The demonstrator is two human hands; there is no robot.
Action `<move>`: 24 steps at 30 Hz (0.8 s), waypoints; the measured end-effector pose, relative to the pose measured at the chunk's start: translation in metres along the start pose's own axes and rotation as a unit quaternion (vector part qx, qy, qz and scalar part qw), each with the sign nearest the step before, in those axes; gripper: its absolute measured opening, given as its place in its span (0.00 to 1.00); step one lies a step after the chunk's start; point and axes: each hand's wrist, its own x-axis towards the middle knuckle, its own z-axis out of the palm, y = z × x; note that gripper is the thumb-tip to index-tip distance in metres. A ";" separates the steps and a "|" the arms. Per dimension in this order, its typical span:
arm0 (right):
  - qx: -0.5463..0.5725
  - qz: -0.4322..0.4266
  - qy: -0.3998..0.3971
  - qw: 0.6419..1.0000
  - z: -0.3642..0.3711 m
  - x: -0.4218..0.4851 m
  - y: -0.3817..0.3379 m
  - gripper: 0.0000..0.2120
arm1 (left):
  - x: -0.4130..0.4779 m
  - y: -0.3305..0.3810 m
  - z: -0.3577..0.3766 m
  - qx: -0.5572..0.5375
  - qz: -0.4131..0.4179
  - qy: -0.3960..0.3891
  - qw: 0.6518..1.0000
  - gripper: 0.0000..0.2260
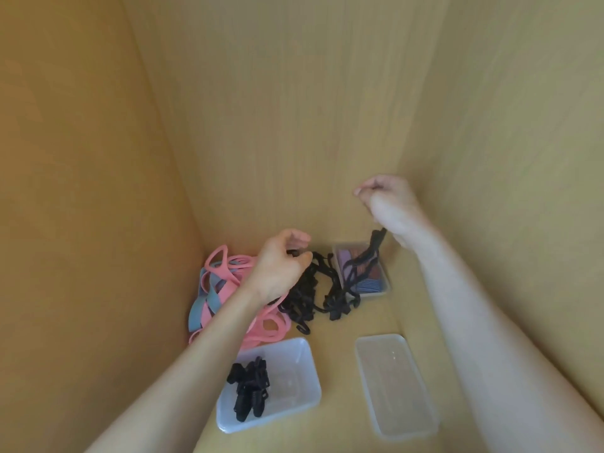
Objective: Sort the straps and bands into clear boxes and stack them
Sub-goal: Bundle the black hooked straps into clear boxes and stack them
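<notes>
I'm holding one black strap (376,240) with both hands: left hand (281,259) pinching, right hand (389,204) gripping it higher | bands (215,279) lying unsorted under left wrist | box (312,371) beneath left forearm part-filled | nothing stacked.

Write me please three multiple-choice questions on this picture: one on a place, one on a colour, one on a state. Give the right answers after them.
1. Where do the pink and blue bands lie?
A. left of the black strap tangle
B. in a box
C. on a lid

2. What colour are the pieces in the near clear box?
A. pink
B. black
C. blue

3. What does the right hand do?
A. lies flat
B. lifts a box
C. grips a black strap, raised

Answers:
1 A, the bands lie beside the tangle, on its left.
2 B, only black pieces lie in it.
3 C, its fingers curl round the strap, which hangs down toward the tangle.
</notes>
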 end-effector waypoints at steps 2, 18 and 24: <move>0.071 -0.003 -0.017 0.997 -0.005 -0.001 -0.006 0.08 | 0.010 0.015 0.006 0.018 0.009 -0.037 0.999 0.12; 0.317 -0.064 -0.011 0.946 -0.036 -0.002 -0.039 0.12 | 0.053 0.110 0.005 -0.112 0.114 -0.096 0.982 0.11; 0.235 -0.124 -0.063 0.962 -0.024 0.002 -0.059 0.07 | 0.064 0.145 -0.012 -0.111 0.163 -0.110 0.974 0.07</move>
